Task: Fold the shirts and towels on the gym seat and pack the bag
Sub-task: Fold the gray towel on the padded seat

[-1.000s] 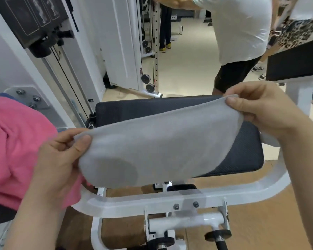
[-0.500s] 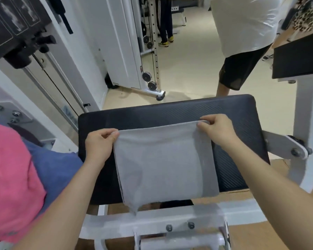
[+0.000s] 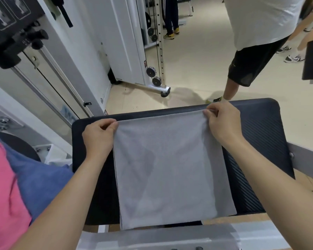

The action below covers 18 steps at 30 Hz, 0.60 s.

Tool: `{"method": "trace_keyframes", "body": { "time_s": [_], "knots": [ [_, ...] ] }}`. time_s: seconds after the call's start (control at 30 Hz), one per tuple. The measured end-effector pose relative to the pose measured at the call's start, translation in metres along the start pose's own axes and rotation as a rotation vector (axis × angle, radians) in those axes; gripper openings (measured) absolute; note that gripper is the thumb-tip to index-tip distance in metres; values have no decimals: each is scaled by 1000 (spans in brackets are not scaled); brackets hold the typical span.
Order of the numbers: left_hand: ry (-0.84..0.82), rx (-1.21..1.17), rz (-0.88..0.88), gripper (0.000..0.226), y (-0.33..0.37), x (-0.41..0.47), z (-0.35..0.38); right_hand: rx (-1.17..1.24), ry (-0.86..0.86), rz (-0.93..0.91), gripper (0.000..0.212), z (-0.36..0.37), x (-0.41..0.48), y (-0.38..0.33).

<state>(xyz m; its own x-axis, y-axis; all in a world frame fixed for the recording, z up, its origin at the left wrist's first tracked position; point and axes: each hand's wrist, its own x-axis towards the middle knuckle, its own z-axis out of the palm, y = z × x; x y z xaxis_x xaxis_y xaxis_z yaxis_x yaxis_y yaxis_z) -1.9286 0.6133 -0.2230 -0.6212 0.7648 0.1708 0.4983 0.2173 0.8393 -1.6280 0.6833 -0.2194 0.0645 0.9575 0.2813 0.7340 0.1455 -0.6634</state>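
Though held aloft a second ago, now lays grey towel [image 3: 170,168] flat on black seat [image 3: 260,134], far corners pinched by left hand [image 3: 98,138] and right hand [image 3: 222,123]; ready for next fold.

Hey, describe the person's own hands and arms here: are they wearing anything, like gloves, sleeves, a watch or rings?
Nothing is worn on them. The left hand and the right hand are bare, with no gloves and no rings that show. Neither wrist has a watch or band. Both forearms are bare down to the picture's lower edge, so no sleeve comes into view.
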Motion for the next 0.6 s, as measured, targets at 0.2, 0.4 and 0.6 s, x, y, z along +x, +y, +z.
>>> {"method": "trace_keyframes", "body": {
  "time_s": [0.2,0.4,0.6],
  "knots": [
    [66,-90,-59,11,3,15,6,-63,40,-101,19,17,14,7],
    [102,-57,-25,9,1,18,12,-69,63,-61,25,20,16,13],
    [67,0,44,23,2,6,11,-106,43,36,47,-1,2,8]
  ]
}}
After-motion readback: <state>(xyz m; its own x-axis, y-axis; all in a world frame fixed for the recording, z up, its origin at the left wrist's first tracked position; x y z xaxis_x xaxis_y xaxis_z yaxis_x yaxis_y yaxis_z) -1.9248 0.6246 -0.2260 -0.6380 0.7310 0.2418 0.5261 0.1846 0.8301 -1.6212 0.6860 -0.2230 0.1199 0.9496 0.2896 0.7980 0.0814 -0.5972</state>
